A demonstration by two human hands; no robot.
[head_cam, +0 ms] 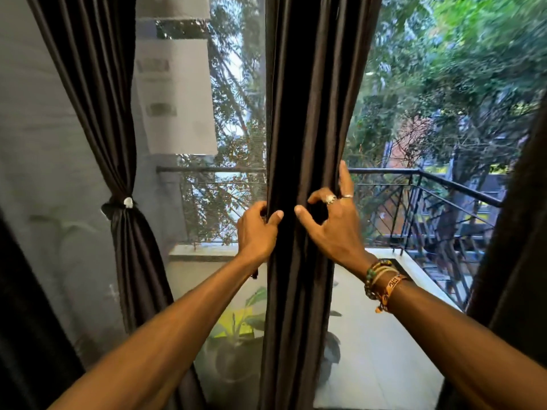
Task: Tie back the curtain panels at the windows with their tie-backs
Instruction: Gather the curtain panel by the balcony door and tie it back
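Big glass windows fill the room's far side, with dark curtains hanging in front of them. Two bare arms reach forward from the bottom of the view. The right wrist wears bracelets (381, 284).

Both hands are on the middle curtain panel (307, 113), which hangs straight down and is not tied yet. The left hand (257, 232) is closed on the panel's left edge, thumb in front and fingers tucked behind. The right hand (334, 223) is only half closed. Its thumb is in front, a ringed finger bends onto the cloth, and one finger points up along the right edge. I see a small dark thing hanging under the left hand, but I cannot tell if it is the tie-back.

To do this step well, I think the hands should squeeze all the folds into one neat bunch. No loose fold should slip out at the back. The bunch should sit at the same height as the tie on the next panel.

Farther left, the left curtain panel (118, 143) is already pinched in by its tie-back (118, 205), which has a pale clasp. A dark curtain also hangs at the far right edge.

Past the glass is a balcony with a potted plant (236, 324), a black railing (429, 179) and green trees (458, 69).
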